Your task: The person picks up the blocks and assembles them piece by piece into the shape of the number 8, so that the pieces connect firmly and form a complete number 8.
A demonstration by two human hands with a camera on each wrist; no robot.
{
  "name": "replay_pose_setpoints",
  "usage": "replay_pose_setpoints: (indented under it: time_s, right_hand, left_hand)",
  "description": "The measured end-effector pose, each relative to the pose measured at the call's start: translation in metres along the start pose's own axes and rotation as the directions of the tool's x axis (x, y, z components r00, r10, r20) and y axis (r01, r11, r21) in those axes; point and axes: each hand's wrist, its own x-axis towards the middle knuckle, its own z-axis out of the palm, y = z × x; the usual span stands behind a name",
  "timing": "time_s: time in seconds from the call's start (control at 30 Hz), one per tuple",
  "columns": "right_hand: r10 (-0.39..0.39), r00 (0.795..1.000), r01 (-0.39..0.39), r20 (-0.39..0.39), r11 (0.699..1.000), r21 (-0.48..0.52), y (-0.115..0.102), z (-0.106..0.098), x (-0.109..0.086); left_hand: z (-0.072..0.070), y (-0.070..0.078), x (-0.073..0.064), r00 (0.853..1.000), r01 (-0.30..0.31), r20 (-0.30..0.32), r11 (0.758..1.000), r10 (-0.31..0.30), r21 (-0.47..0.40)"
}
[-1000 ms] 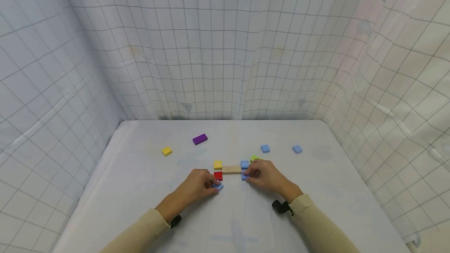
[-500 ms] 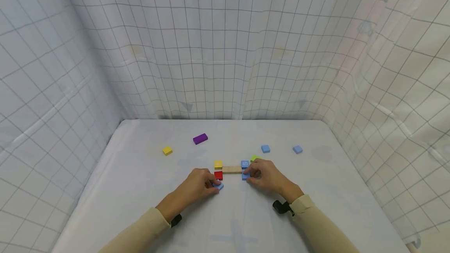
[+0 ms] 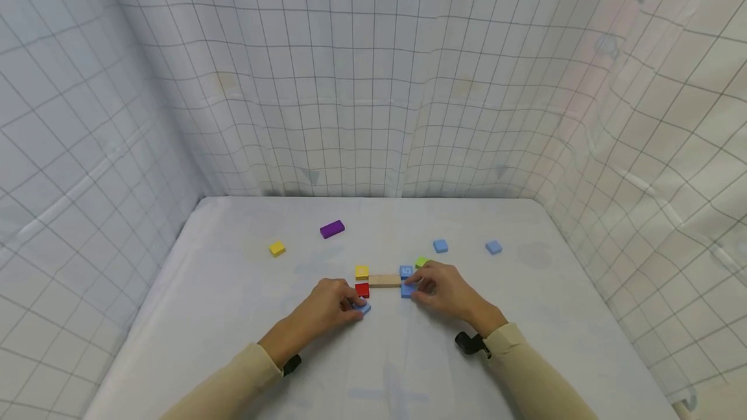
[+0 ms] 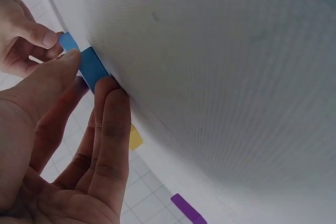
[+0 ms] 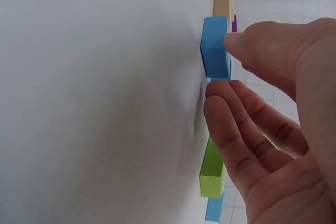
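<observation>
In the head view my left hand (image 3: 332,306) pinches a light blue tile (image 4: 93,68) between thumb and fingertips, tilted slightly at the near corner of a red tile (image 3: 362,290). My right hand (image 3: 440,290) is beside another blue tile (image 5: 215,48); its thumb tip is at the tile's edge and its relaxed fingers lie just off the end. A plain wooden bar (image 3: 384,281) spans between the left tiles and the right ones. A yellow tile (image 3: 362,271) sits behind the red one, and a blue tile marked 5 (image 3: 406,271) behind the right-hand tile.
Just beyond my right fingers lies a green block (image 5: 212,169). Farther back are a purple block (image 3: 332,229), a loose yellow tile (image 3: 277,249) and two blue tiles (image 3: 440,246) on the white-covered table (image 3: 233,342). Grid-patterned curtains (image 3: 373,83) surround the table.
My right hand has shifted slightly to the right, so more of the blue tile beside it shows. The left hand keeps its pinch on its tile almost unmoved.
</observation>
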Motion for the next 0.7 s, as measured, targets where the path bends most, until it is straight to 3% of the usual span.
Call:
replay_pose_setpoints:
  time_s: [0.33, 0.7]
  right_hand:
    - [-0.006, 0.992, 0.004, -0.128, 1.0, -0.019, 0.007, -0.017, 0.001]
    - [0.137, 0.968, -0.157, -0.21, 0.984, -0.083, 0.037, -0.04, 0.009]
  left_hand:
    - [0.001, -0.002, 0.001, 1.0, 0.006, 0.003, 1.0, -0.006, -0.004]
    - [-0.001, 0.001, -0.001, 1.0, 0.004, 0.008, 1.0, -0.004, 0.003]
